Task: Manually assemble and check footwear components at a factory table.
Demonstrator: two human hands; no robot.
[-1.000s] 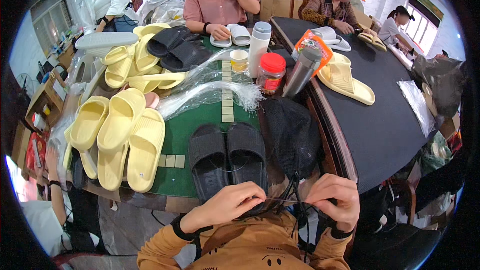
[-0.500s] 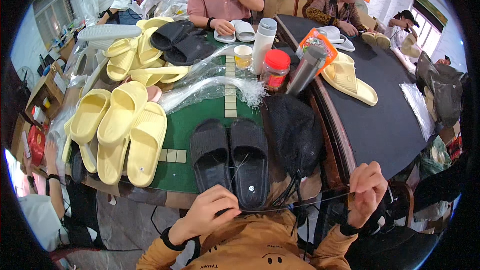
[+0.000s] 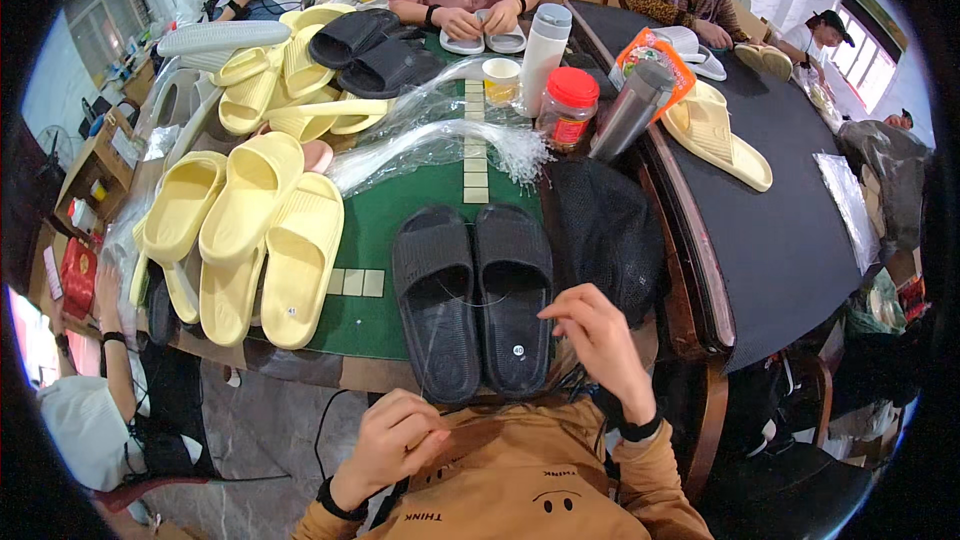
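A pair of black slide slippers [image 3: 437, 340] lies side by side in front of me, toes away, a round white sticker on the right one. A thin clear plastic strand [image 3: 424, 365] runs over the left slipper toward my left hand [image 3: 395, 445], whose fingers are pinched on it near the heels. My right hand [image 3: 605, 350] is beside the right slipper's outer edge, fingers partly bent but apart; I see nothing held in them. A bundle of similar clear strands [image 3: 430, 155] lies beyond the slippers on the green mat [image 3: 390, 210].
Pale yellow slides [image 3: 250, 205] pile up at left, with more black slippers [image 3: 385, 70] behind. A paper cup [image 3: 501, 80], white bottle [image 3: 544, 55], red-lidded jar [image 3: 569, 110] and steel flask [image 3: 632, 110] stand beyond. Black mesh bag [image 3: 605, 235] lies at right. Several people sit around.
My right hand has moved left and away from me, from the far end of a taut strand to the right slipper's edge. My left hand has dropped slightly toward me and left.
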